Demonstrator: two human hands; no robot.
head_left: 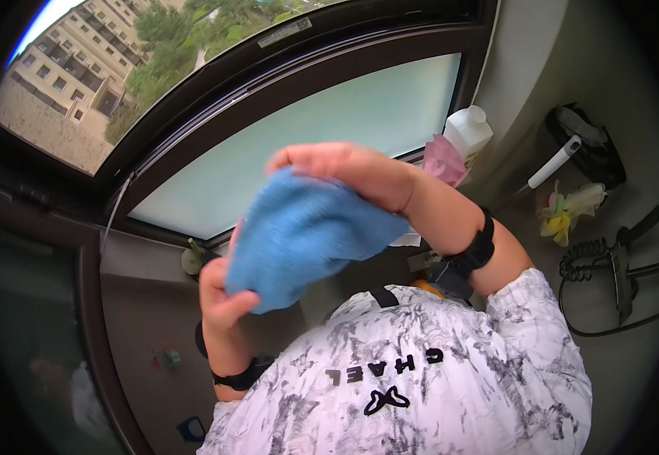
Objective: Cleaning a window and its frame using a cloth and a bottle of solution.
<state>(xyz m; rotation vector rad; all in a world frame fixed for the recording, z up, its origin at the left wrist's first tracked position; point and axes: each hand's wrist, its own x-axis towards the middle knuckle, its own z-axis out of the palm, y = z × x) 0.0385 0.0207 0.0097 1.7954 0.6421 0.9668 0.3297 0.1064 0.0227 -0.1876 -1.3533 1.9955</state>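
Watching left hand (221,297) and right hand (341,165) grasping blue cloth (303,239) at frame centre; cloth hanging loosely, handling apparently midway, neither laid flat nor set down

A dark-framed window (268,70) spans the upper left, showing a beige building (79,64) and green trees (170,38). Below, a frosted pane (322,110) glows with daylight; a grey wall (525,53) stands upper right.

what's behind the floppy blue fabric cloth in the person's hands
Beyond the floppy blue fabric cloth, the frosted glass window pane shows above and to its left; whatever lies directly behind the cloth is covered.
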